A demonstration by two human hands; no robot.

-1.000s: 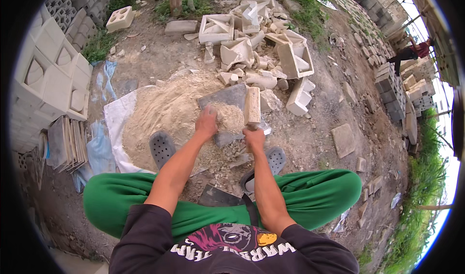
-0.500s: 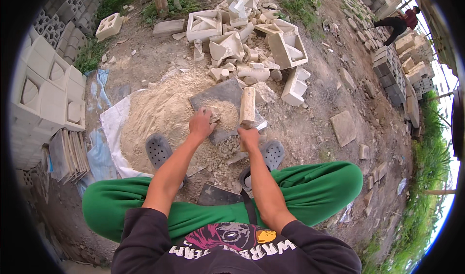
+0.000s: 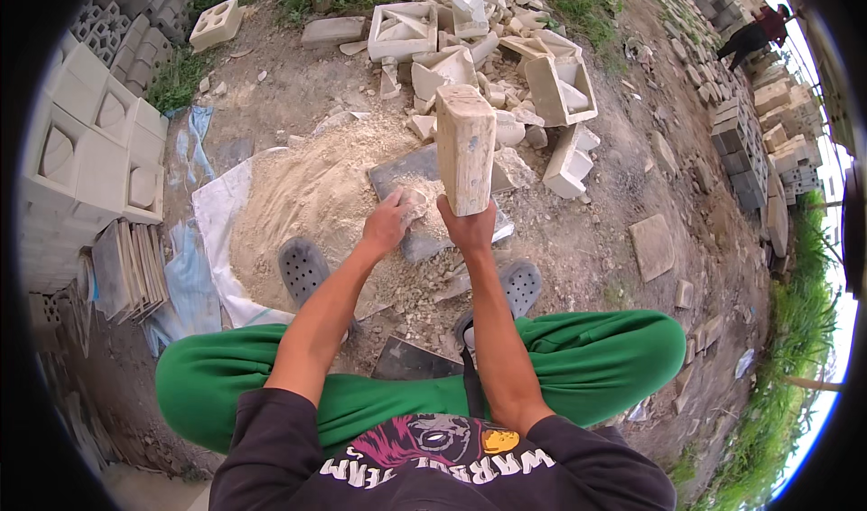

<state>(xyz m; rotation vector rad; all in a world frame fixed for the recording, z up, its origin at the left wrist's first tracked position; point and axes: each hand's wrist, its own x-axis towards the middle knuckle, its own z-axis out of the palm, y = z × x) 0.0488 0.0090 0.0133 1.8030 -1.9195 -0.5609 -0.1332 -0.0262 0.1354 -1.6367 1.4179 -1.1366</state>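
Observation:
My right hand point(image 3: 469, 226) is closed round the handle of a wooden mallet point(image 3: 465, 150), its thick, dust-covered head raised above the ground between my feet. The handle is mostly hidden by the hand and the head. To the left of it, my left hand point(image 3: 386, 224) is low over a dark flat slab point(image 3: 403, 169), fingers curled at a pale, dusty chunk of stone point(image 3: 414, 206). Crushed pale grit covers part of the slab. A broad heap of tan powder point(image 3: 302, 181) lies left of the slab on a white sheet point(image 3: 219, 208).
Beyond the slab is a pile of broken cream-coloured blocks point(image 3: 569, 86). Moulded blocks point(image 3: 86, 150) are stacked at the left, beside thin boards point(image 3: 126, 271). My grey clogs point(image 3: 303, 265) flank the work spot. Another person point(image 3: 759, 34) is far off at upper right.
My right hand has lifted the mallet from beside the slab, so its head looms larger and higher. My left hand stays at the slab. The whole view has shifted slightly.

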